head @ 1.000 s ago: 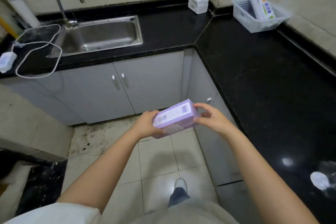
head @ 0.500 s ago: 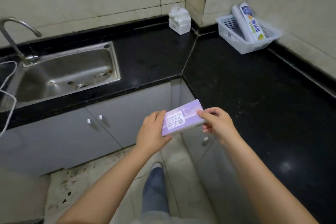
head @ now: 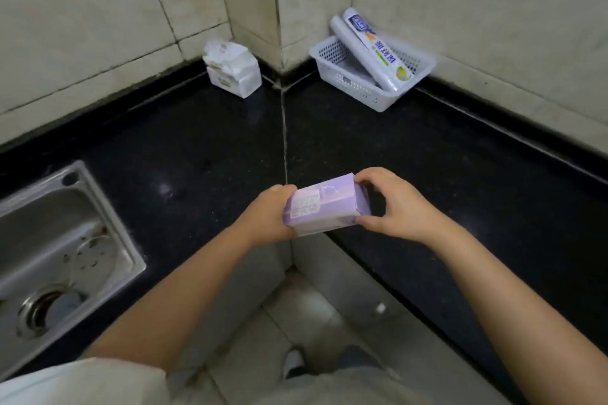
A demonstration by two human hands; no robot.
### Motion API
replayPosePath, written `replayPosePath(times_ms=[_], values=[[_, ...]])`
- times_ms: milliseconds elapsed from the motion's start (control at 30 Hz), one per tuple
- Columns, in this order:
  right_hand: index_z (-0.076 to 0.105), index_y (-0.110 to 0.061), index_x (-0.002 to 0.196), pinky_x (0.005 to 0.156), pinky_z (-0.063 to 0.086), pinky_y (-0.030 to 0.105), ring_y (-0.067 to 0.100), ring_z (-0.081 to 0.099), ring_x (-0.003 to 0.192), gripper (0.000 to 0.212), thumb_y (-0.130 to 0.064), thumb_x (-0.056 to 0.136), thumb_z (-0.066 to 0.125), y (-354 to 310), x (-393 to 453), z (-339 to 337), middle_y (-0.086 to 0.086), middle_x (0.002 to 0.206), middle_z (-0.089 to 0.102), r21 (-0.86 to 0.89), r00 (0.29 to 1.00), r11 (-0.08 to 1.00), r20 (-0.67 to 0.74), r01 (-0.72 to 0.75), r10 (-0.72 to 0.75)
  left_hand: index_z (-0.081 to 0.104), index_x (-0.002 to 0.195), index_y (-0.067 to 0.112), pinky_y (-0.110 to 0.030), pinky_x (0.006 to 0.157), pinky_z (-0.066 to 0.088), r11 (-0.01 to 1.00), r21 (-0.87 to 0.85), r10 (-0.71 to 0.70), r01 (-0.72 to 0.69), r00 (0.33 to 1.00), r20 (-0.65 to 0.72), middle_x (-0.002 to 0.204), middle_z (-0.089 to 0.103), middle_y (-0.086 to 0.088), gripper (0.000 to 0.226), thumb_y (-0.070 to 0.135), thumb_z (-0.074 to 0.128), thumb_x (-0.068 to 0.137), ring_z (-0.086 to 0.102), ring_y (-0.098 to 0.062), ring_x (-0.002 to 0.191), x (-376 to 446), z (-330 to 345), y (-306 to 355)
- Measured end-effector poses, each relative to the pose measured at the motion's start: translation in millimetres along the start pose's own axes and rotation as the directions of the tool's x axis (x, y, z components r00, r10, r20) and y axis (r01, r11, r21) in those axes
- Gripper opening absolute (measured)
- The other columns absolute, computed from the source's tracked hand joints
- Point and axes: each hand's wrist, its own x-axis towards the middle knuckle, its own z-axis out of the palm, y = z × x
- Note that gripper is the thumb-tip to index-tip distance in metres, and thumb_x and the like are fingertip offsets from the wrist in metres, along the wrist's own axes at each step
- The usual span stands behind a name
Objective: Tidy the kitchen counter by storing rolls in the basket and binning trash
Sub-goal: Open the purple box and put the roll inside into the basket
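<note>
Currently left hand [head: 269, 215] wrapped round near end of purple box [head: 325, 209], fingers hidden under it, thumb side up. Right hand [head: 394, 207] pinching far end, fingertips [head: 363, 179] on top edge, thumb on lower corner. Box clamped between both hands, held off the surface, tilted slightly, hovering above inner corner of black worktop [head: 197, 154]. White label patch on box's near top face, print too blurred to read.

Further out: white basket [head: 358, 85] at back right against wall, well apart from box. Holds two rolls [head: 375, 49] leaning diagonally, top ends sticking over rim. White carton [head: 232, 71] with torn-open top at back corner, left of basket. Steel sink [head: 62, 246] at left. No bin in view.

Judgement: box likely headed to basket or being checked first; can't tell which, can't tell whether full or empty.

Risks:
- Right hand grip only a pinch on edges; could slip if left hand lets go early, dropping box to floor at worktop edge.
- Basket already crowded by slanted rolls; pushing box in could tip rolls out or shove light basket along wall.
- Misjudging box as trash or as storable, ending in wrong place.
- Reach across corner could brush carton.
</note>
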Motion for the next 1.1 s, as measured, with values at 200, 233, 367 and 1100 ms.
replayPosePath(times_ms=[200,233,367,1100], values=[[0.053,-0.020,0.114,0.074,0.039,0.017,0.008,0.049,0.090,0.057,-0.025,0.061,0.073,26,12,-10,-0.011,0.100,0.049,-0.008,0.982,0.992,-0.143,-0.126,0.124,0.051,0.119,0.011,-0.025,0.086,0.040,0.989,-0.027,0.147,-0.145,0.978,0.146,0.118,0.054,-0.010,0.058,0.012,0.073,0.065,0.051,-0.022,0.110,69,13,7],[0.053,-0.019,0.115,0.073,0.038,0.017,0.008,0.048,0.090,0.058,-0.026,0.061,0.073,32,13,-8,-0.011,0.100,0.049,-0.012,0.973,0.987,-0.167,-0.163,0.159,0.048,0.125,0.011,-0.027,0.092,0.039,0.987,-0.030,0.159,-0.156,0.977,0.143,0.125,0.052,-0.010,0.062,0.011,0.071,0.068,0.048,-0.023,0.117,78,20,12],[0.056,-0.017,0.110,0.072,0.040,0.024,0.013,0.052,0.083,0.053,-0.024,0.061,0.075,59,13,2,-0.005,0.093,0.054,0.151,0.861,0.897,-0.253,-0.415,0.441,0.036,0.140,0.015,-0.028,0.110,0.028,0.989,-0.005,0.150,-0.151,0.985,0.080,0.146,0.039,-0.004,0.068,0.020,0.065,0.079,0.034,-0.019,0.134,100,48,33],[0.056,-0.011,0.109,0.065,0.039,0.025,0.022,0.054,0.080,0.048,-0.026,0.066,0.071,32,8,11,0.006,0.087,0.059,0.188,0.536,0.581,-0.243,-0.792,0.809,0.046,0.132,0.006,-0.037,0.090,0.049,0.774,0.121,0.601,-0.621,0.782,0.165,0.132,0.051,-0.014,0.064,0.014,0.072,0.074,0.045,-0.028,0.123,117,58,44]])
